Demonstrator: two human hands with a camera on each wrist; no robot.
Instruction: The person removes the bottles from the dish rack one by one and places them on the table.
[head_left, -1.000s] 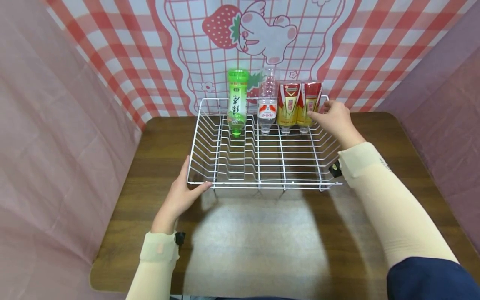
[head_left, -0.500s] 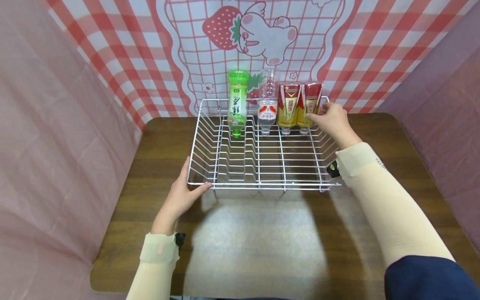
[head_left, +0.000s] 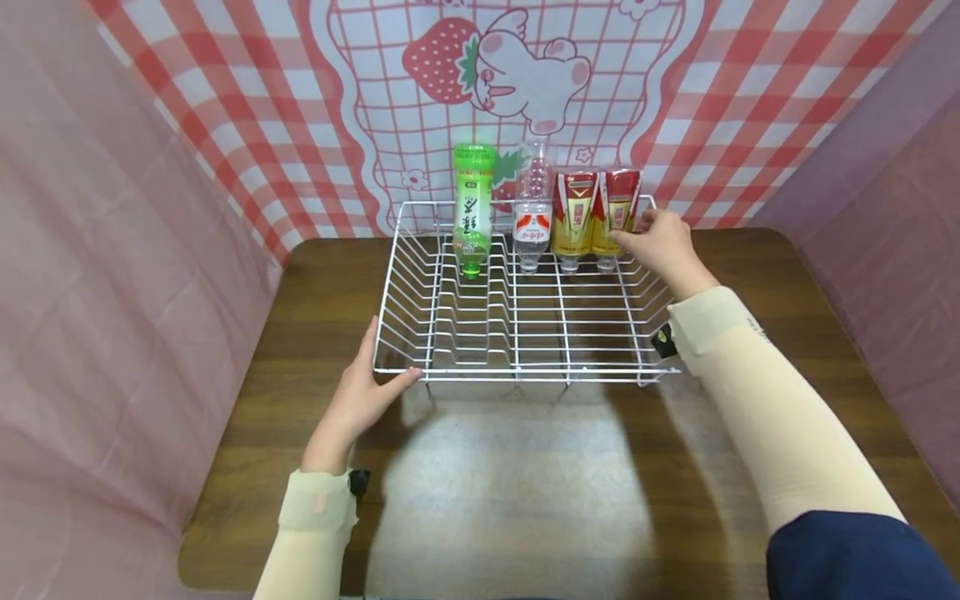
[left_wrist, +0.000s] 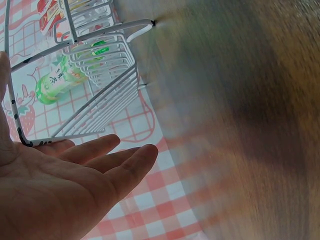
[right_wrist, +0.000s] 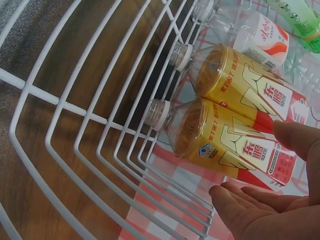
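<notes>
A white wire dish rack (head_left: 517, 371) stands on the wooden table. Upside down along its back side are a green bottle (head_left: 473, 208), a clear bottle (head_left: 532, 223) and two red-and-gold drink bottles (head_left: 573, 215). My right hand (head_left: 663, 246) is at the rightmost red-and-gold bottle (right_wrist: 245, 145). Its thumb lies over the label side, and the other fingers extend beside the bottle, loosely bent. Whether the thumb touches is hard to tell. At the rack's front left corner, my left hand (head_left: 360, 400) rests against the wires, fingers extended and thumb along the front rim.
Behind the rack hangs a red-and-white checked cloth (head_left: 255, 108) with a strawberry print. Pink cloth walls (head_left: 90, 292) stand at both sides. Bare wooden tabletop (head_left: 510, 483) lies in front of the rack, and the rack's front wires are bare.
My right hand has shifted slightly left and nearer me at the rightmost bottle. The head view has tilted a little. My left hand and the bottles keep their places in the rack.
</notes>
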